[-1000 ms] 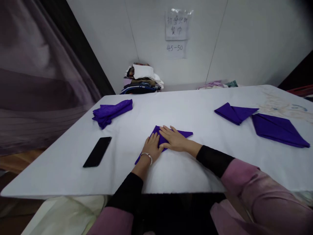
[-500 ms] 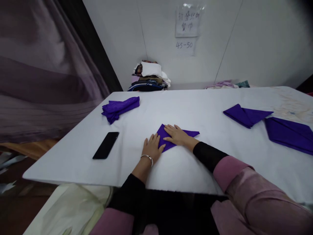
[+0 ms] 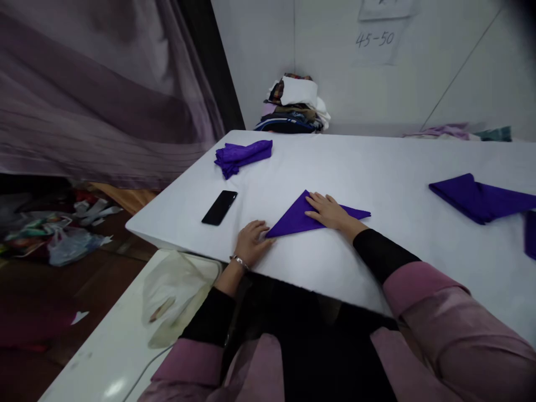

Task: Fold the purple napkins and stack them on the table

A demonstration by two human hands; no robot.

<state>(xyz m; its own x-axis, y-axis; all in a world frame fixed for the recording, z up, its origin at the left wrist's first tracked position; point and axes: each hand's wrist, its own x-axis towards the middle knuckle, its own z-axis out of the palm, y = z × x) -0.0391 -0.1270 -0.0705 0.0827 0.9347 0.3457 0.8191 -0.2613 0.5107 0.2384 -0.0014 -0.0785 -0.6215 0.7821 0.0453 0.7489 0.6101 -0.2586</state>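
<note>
Purple cloth [image 3: 293,219]: right hand [image 3: 329,212] hides what may be folds.

The phone [image 3: 220,207] lies before the bunched cloth [image 3: 243,157], left of the folded cloth [image 3: 293,215].

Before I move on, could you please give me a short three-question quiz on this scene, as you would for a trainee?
1. Multiple choice: What does the right hand rest on?
A) the bunched purple cloth
B) the purple triangle
C) the stack of fabrics by the wall
2. True or false: The black phone lies on the white tabletop, to the left of the purple triangle.
3. Fill in the blank: The lower paper on the wall reads "45-__".
Key: 1. B; 2. True; 3. 50
</note>
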